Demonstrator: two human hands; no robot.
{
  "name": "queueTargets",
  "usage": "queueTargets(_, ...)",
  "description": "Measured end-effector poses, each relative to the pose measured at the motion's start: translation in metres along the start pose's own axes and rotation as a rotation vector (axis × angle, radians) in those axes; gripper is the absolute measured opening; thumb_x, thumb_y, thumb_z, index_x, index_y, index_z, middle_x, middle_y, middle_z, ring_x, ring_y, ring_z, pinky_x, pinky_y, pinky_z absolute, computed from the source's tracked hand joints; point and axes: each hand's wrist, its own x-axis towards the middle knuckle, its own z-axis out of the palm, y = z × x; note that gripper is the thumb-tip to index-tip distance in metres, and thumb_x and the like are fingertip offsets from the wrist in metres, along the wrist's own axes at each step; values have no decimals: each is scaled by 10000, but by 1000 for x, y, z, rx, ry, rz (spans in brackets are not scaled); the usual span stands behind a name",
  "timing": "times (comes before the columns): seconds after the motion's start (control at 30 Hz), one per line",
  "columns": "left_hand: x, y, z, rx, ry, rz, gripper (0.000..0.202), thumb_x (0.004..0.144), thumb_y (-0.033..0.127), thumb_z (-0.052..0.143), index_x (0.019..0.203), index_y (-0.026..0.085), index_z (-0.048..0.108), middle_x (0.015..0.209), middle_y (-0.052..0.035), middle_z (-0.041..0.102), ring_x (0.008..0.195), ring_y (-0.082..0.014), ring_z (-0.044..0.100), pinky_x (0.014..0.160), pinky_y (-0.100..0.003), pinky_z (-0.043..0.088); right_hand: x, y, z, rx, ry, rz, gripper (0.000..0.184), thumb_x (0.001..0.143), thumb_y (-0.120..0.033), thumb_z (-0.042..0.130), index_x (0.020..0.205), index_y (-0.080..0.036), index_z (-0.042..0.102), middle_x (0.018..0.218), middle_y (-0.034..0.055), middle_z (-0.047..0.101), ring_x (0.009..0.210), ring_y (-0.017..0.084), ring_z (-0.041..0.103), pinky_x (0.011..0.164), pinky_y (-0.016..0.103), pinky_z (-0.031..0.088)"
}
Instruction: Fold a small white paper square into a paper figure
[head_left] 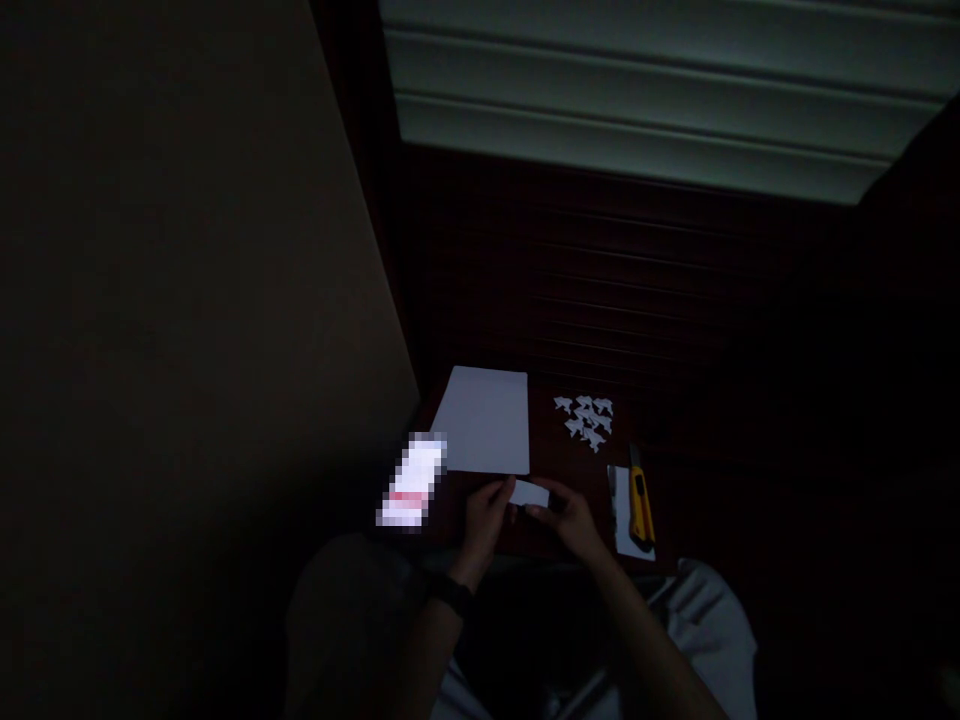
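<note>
A small white piece of paper (529, 494) is stretched between my two hands above the near edge of a dark table. My left hand (486, 512) pinches its left end, and my right hand (571, 515) grips the right end between thumb and fingers. Just beyond them lies a larger white sheet (487, 420). Several small folded white paper shapes (589, 420) sit in a cluster at the back right. To the right of my hands, a yellow utility knife (640, 505) rests partly on a white strip of paper (622, 515).
A lit, blurred-out screen (412, 482) lies at the table's left side. A plain wall (225, 250) rises on the left, and a slatted panel (600, 260) stands behind the table. The room is very dark. My knees are against the near side.
</note>
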Motion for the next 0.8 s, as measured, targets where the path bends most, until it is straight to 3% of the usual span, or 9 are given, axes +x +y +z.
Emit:
queueTargets(0.27,-3,4,1,-24,-37,4,369,712,441,570,877,120,648,535,0,553,463,-86,466,450,-196,352,-3,9,-2,-72,19,23,492,601,-344,716,1049,-179,598,976,65,648,906,237,577,817,364,438)
queueTargets(0.5,-7,13,1,-94,-101,-50,492,619,348,683,1057,150,581,902,-74,632,666,-138,573,551,-222,444,-5,12,-3,5,8,72,406,692,-400,634,1018,-159,610,854,58,661,734,194,590,655,296,464)
queueTargets(0.67,-6,10,-1,-120,-155,-61,469,625,336,680,1042,145,578,858,-69,640,622,-134,576,548,-236,456,-6,10,-4,115,6,144,400,703,-444,608,974,-149,623,763,45,648,596,151,567,545,255,447)
queueTargets(0.8,-7,11,-1,-128,-186,-45,450,631,329,677,1022,127,580,866,-88,645,611,-140,583,542,-245,462,-4,11,-2,150,64,197,450,724,-546,522,828,-127,650,655,49,626,531,157,559,467,253,439)
